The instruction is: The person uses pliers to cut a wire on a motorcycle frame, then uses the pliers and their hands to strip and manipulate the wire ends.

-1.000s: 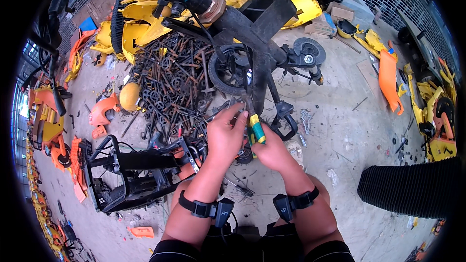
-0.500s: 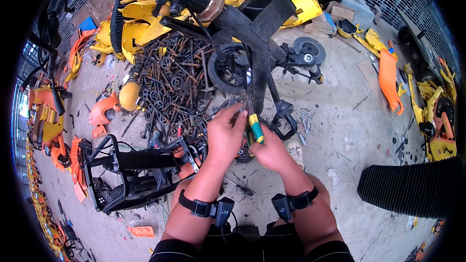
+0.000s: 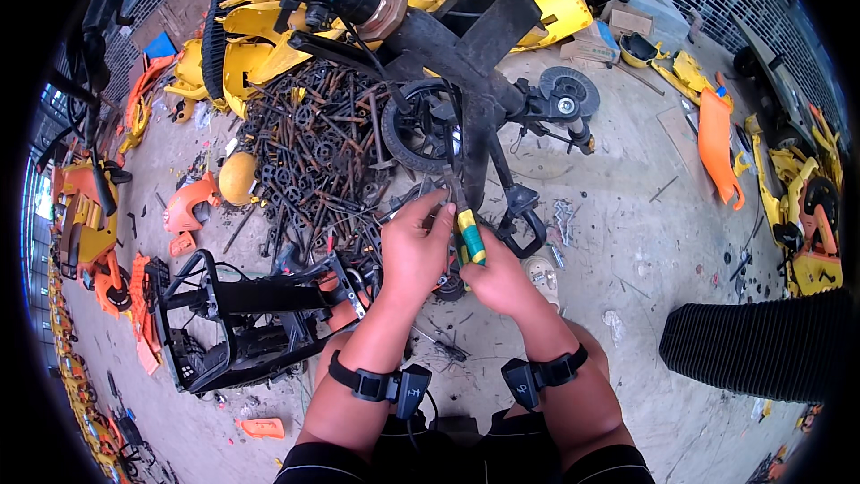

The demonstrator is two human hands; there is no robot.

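Observation:
My right hand (image 3: 503, 282) grips a screwdriver with a green and yellow handle (image 3: 471, 235), its shaft pointing up at the black bike frame (image 3: 466, 45). My left hand (image 3: 414, 246) is closed around a small dark metal part beside the screwdriver's shaft; what it pinches is hidden by the fingers. Both hands work at the lower end of the frame's black tube, just below a small black wheel (image 3: 417, 134). Black bands sit on both wrists.
A heap of rusty metal rods and sprockets (image 3: 313, 148) lies left of the hands. A black basket frame (image 3: 242, 318) lies on the concrete at lower left. Yellow and orange plastic parts (image 3: 269, 45) are scattered around; a black ribbed piece (image 3: 761, 345) is at right.
The view has shifted slightly; my hands and the screwdriver stay at the same spot on the frame with only small movement.

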